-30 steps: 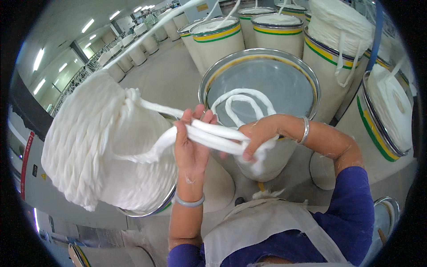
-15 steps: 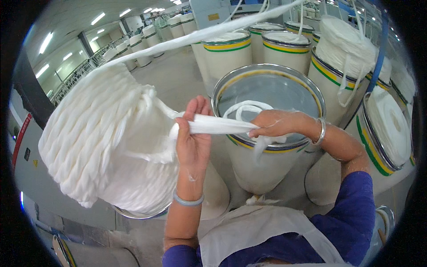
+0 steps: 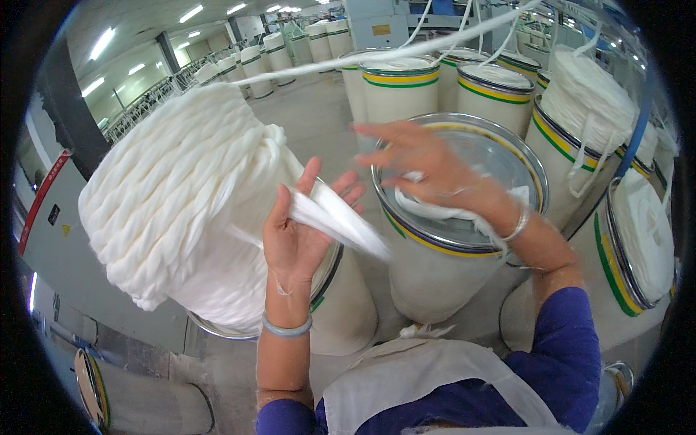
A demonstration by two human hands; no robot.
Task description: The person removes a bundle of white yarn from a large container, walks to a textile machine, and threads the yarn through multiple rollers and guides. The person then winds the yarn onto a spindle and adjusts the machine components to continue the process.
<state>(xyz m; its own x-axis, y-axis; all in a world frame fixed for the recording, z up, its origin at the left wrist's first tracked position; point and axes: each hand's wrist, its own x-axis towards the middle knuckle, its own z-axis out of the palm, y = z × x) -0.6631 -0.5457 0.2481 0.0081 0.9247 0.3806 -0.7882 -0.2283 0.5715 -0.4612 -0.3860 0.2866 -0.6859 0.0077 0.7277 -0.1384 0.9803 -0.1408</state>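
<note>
My left hand (image 3: 301,228) is palm up, its fingers loosely spread around a white fibre sliver (image 3: 337,221). The sliver crosses the palm and fingers, and its loose end is blurred, pointing down to the right. My right hand (image 3: 428,163), smeared by motion, is over the rim of an open can (image 3: 435,279) with fingers stretched apart. Beneath it another length of sliver (image 3: 446,210) lies in the can and trails over the rim by my wrist. Left of my left hand bulges a big coiled pile of thick white sliver (image 3: 174,196) on a second can (image 3: 348,304).
A long strand (image 3: 319,69) stretches from behind the pile to the upper right. Several cans (image 3: 399,101) with yellow and green bands stand behind. To the right, a tilted can (image 3: 616,254) holds coiled sliver. Another can (image 3: 152,395) lies on its side at lower left.
My right hand has let go of the sliver's end and moved up and left, fingers opening. The sliver, earlier stretched between both hands, now slants down from my left hand.
</note>
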